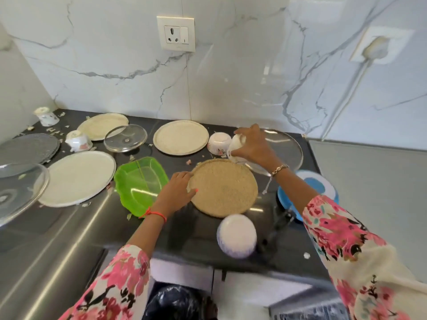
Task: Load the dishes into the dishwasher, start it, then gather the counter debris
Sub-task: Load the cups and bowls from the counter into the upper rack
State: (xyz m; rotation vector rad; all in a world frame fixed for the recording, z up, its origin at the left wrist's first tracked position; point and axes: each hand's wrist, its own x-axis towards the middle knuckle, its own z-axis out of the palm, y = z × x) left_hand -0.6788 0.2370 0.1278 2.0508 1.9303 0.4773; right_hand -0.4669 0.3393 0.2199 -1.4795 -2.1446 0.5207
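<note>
My left hand (179,191) grips the left rim of a tan speckled plate (225,188) lying on the dark counter (189,229). My right hand (250,144) holds a small white cup (235,147), tilted, just above the plate's far edge. An upturned white bowl (219,142) sits right behind the cup. A white ribbed bowl (236,235) stands upside down near the front edge. Scattered bits of debris (55,131) lie among the dishes at the back left.
Cream plates (181,137) (77,177) (102,125), glass lids (126,137) (19,190), a green tray (139,183), two floral cups (79,140) (47,116), a grey plate (27,147), a steel plate (288,148) and a blue-white dish (316,184) crowd the counter. A black bin bag (172,303) is below.
</note>
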